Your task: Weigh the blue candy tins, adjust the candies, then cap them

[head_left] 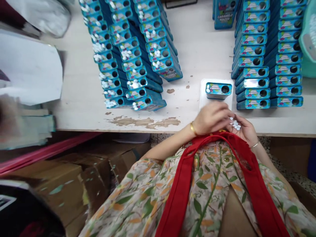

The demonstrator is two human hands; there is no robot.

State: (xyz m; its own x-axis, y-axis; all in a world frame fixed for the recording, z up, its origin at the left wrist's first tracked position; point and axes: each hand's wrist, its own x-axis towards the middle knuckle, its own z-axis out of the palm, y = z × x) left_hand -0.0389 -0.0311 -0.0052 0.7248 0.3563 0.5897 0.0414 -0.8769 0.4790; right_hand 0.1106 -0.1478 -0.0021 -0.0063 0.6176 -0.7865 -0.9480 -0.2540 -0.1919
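My right hand (245, 129) is cupped palm up near the table's front edge, with several small white candies (235, 124) in it. Over that palm, my left hand (212, 116) has its fingers bent together; their tips are hidden, so I cannot tell what they pinch. Just beyond my hands a blue tin (217, 90) labelled "Caramelo Macizo" stands upright on a white square base (203, 98). Its lid has a dark round opening, and a couple of white candies lie at the lid's left end.
On the left, rows of blue tins (170, 70) carry white candies on their lids. More tin rows (254, 93) stand at right, beside a turquoise basin (309, 42). A blurred hand (7, 118) shows at far left, near white paper (32, 65). Cardboard boxes (56, 187) sit below the table.
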